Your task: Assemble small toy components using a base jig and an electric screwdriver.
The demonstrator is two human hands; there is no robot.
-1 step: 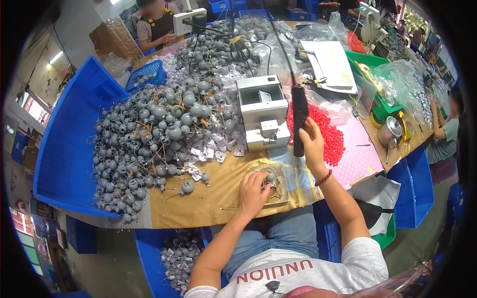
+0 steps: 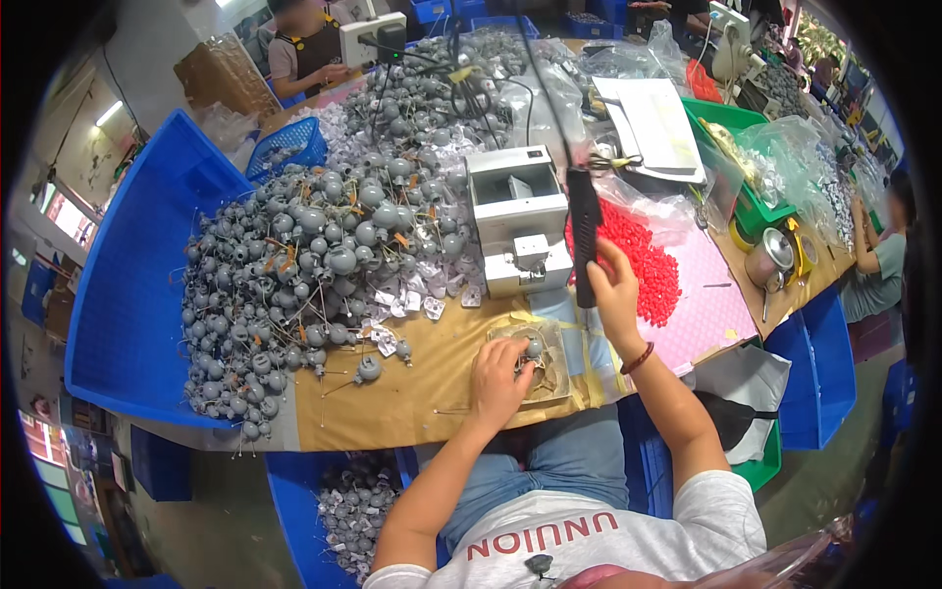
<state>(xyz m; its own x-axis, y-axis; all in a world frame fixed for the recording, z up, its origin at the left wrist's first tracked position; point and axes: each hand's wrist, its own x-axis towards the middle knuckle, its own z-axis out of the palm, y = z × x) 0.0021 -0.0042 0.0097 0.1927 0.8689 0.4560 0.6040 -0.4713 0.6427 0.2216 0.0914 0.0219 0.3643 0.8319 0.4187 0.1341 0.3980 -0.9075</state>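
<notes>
My left hand (image 2: pixel 500 381) rests at the front of the table, its fingers closed around a small grey ball-shaped part (image 2: pixel 534 348). That part sits in a shallow clear tray-like fixture (image 2: pixel 556 378) lined with tape. My right hand (image 2: pixel 617 294) is raised to the right, its thumb and fingers apart beside a black electric screwdriver (image 2: pixel 583 236). Fingertips meet or nearly meet the screwdriver's right edge; whether they touch I cannot tell. It hangs almost upright from a cord, lower end down, right of a white-and-grey desktop machine (image 2: pixel 517 221).
Grey ball-shaped parts with wires (image 2: pixel 294 265) are heaped at left, beside a large blue bin (image 2: pixel 132 285). Red small pieces (image 2: pixel 643 270) lie on pink sheeting (image 2: pixel 716 294) at right. Beyond are a green crate (image 2: pixel 751 201) and a metal can (image 2: pixel 770 257). Co-workers sit at far left and right.
The screwdriver has swung slightly left, and its upper end leans further left. My right-hand fingers look more spread beside it. My left hand stays in place.
</notes>
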